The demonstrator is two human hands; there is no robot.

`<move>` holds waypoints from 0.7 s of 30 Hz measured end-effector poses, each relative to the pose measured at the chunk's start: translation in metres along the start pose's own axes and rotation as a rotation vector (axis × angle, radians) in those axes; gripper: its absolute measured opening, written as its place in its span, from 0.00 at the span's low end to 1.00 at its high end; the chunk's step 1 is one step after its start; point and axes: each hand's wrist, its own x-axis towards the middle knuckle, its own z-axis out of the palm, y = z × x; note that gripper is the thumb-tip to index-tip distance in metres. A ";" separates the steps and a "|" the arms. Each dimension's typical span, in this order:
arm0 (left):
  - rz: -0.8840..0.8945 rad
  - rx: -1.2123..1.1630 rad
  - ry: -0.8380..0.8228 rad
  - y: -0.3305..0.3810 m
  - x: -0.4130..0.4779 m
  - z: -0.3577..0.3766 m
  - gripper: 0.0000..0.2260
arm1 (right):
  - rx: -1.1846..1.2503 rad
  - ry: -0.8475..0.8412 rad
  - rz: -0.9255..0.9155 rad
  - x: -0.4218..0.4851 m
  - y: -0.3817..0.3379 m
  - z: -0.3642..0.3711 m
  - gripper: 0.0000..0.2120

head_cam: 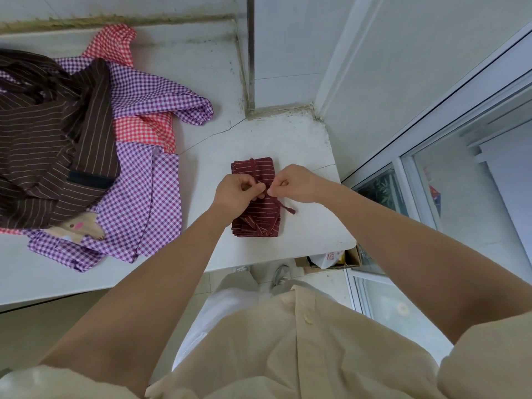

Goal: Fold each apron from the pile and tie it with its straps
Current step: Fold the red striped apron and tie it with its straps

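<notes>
Over the folded maroon apron (259, 223), left hand (233, 194) and right hand (296, 184) pinch its strap (266, 191).

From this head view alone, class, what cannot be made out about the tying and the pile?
Head view: whether the strap is knotted on the maroon apron; the left hand and right hand cover it.
Head view: how many aprons the pile holds; layers overlap, and the left edge crops it.
</notes>
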 end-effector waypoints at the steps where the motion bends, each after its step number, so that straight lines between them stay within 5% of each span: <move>1: 0.009 -0.033 -0.009 0.000 0.000 -0.001 0.08 | 0.049 0.003 0.003 0.000 0.001 0.003 0.06; 7: 0.022 -0.193 -0.036 0.000 -0.003 -0.005 0.03 | 0.113 0.175 -0.029 0.002 0.005 0.026 0.05; 13: 0.016 -0.352 -0.060 -0.002 -0.006 -0.005 0.02 | -0.257 0.397 -0.190 0.005 0.011 0.045 0.08; 17: 0.021 -0.363 -0.049 -0.004 -0.006 -0.006 0.07 | -0.272 0.372 -0.254 0.008 0.011 0.047 0.03; 21: 0.003 -0.348 -0.032 -0.007 -0.005 -0.009 0.05 | -0.026 0.249 -0.121 0.009 0.009 0.033 0.05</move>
